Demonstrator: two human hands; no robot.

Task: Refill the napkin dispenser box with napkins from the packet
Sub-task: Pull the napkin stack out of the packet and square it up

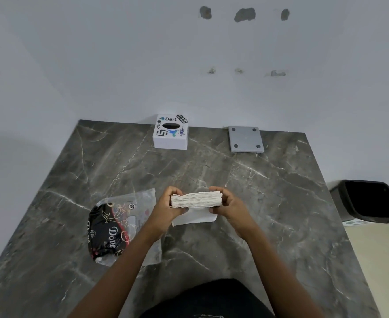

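A thick stack of white napkins [196,199] is held above the dark marble table [269,203], near its middle. My left hand [167,208] grips the stack's left end and my right hand [229,206] grips its right end. One loose napkin [194,218] hangs below the stack. The black and clear plastic packet [113,228] lies flat on the table to the left of my left forearm. The white dispenser box [170,134], covered in stickers with a dark oval slot on top, stands at the table's far edge against the wall.
A grey square plate [245,139] with four round feet lies to the right of the box. A black bin [370,200] stands on the floor beyond the table's right edge. A white wall runs behind the table.
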